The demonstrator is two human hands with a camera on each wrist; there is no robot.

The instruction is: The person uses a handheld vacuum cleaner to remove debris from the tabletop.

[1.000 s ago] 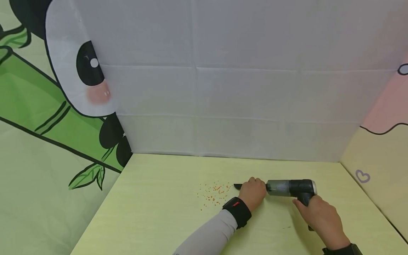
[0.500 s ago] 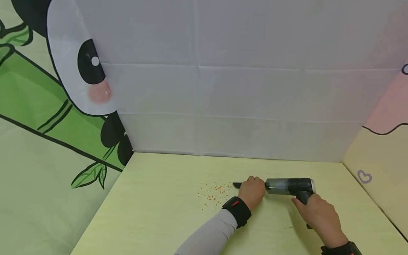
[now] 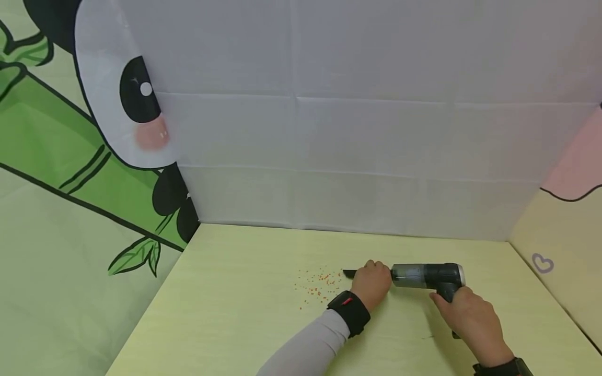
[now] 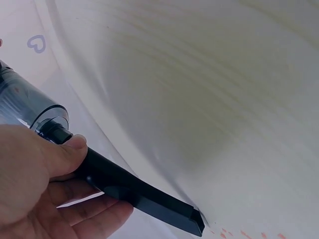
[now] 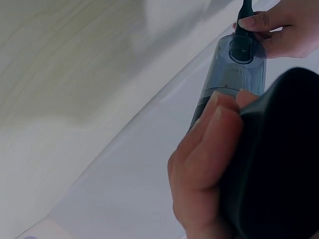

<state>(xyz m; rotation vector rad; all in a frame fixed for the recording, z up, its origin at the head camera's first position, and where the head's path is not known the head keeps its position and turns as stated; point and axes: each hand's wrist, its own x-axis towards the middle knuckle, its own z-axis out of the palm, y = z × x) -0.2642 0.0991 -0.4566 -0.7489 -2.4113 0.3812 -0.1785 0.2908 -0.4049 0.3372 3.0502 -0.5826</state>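
A handheld vacuum cleaner (image 3: 435,275) with a clear dust cup (image 5: 234,72) lies level above the table, its narrow black nozzle (image 4: 144,199) pointing left. My right hand (image 3: 477,324) grips its handle, fingers curled round it in the right wrist view. With thumb and fingers my left hand (image 3: 371,284) holds the nozzle just ahead of the dust cup. The nozzle's tip sits at the right edge of a scatter of small orange crumbs (image 3: 320,282). In the left wrist view a few crumbs (image 4: 242,234) show beside that tip.
The pale yellow table (image 3: 226,313) meets a whitish backdrop (image 3: 352,156) behind and a printed side panel (image 3: 559,261) on the right. A panda and bamboo print (image 3: 89,172) covers the left side. A small dark mark (image 3: 427,337) lies below the vacuum.
The head view has shifted slightly, so the backdrop and crumbs sit a little further right in it. Both hands keep their hold, and the nozzle tip appears marginally nearer the crumbs.
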